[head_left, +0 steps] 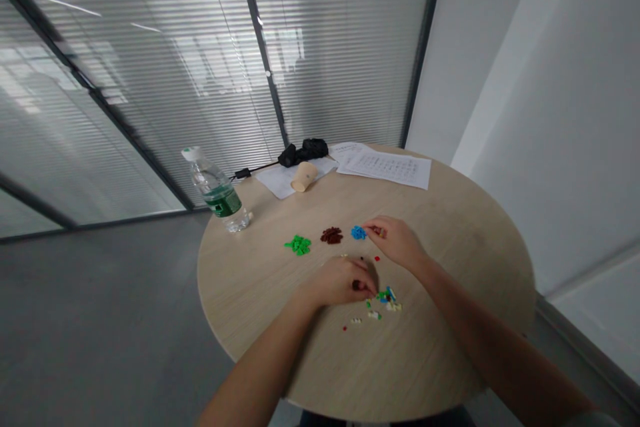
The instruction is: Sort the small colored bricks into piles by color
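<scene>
As two bare hands work close by, loose plastic bricks (385,300) lie on a round wooden tabletop (450,347)

Left hand (340,282): nearest the loose bricks, which lie just beyond its fingertips toward the person's right; grip curled, hold unclear. Right hand (395,240): farther from them, fingers pinched just beside a blue brick pile (358,232); whether the grip holds a piece cannot be told. Brown brick pile (331,235) and green brick pile (299,245) continue the row leftward
</scene>
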Demonstrator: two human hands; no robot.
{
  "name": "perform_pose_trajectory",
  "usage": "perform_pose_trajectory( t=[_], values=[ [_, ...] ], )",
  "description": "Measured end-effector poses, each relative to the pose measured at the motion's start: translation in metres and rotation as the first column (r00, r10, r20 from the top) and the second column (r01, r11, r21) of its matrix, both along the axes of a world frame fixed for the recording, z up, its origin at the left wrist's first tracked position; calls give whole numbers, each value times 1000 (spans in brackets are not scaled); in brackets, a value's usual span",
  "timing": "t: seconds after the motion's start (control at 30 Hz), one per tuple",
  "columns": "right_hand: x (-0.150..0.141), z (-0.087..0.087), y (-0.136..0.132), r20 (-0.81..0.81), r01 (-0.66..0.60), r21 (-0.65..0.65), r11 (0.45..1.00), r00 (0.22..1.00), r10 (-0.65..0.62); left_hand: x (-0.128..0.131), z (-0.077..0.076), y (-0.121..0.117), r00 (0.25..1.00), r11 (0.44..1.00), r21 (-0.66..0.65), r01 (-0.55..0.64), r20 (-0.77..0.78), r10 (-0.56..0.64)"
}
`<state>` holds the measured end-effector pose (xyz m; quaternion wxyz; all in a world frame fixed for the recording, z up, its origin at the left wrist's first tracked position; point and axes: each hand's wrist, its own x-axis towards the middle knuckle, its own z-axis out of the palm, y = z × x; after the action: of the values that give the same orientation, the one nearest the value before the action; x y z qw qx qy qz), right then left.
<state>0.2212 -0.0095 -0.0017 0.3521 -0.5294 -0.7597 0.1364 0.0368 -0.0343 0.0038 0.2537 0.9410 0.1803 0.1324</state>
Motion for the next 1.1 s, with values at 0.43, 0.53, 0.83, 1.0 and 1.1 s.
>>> perform_pose_trajectory(
  t=[0.43, 0.53, 0.83, 1.0, 1.1],
  values=[
    [-4, 2, 0, -437, -218, -321, 922, 898, 60, -17, 8, 16, 701, 786, -21, -618, 439, 563],
    [-11, 5, -6, -489, -329, -405, 853, 867, 102, -15, 5, 17, 677, 778, -45, -627, 462, 573],
    [-26, 2, -11, -614, -395, -405, 825, 786, 75, -14, 1, 19, 679, 799, -137, -586, 456, 576],
    [-31, -3, -11, -707, -466, -382, 798, 703, 72, -18, 11, 18, 724, 830, -183, -528, 415, 552],
    [-30, -2, -11, -699, -507, -402, 762, 708, 102, -28, 20, 19, 772, 854, -176, -490, 367, 519]
  ],
)
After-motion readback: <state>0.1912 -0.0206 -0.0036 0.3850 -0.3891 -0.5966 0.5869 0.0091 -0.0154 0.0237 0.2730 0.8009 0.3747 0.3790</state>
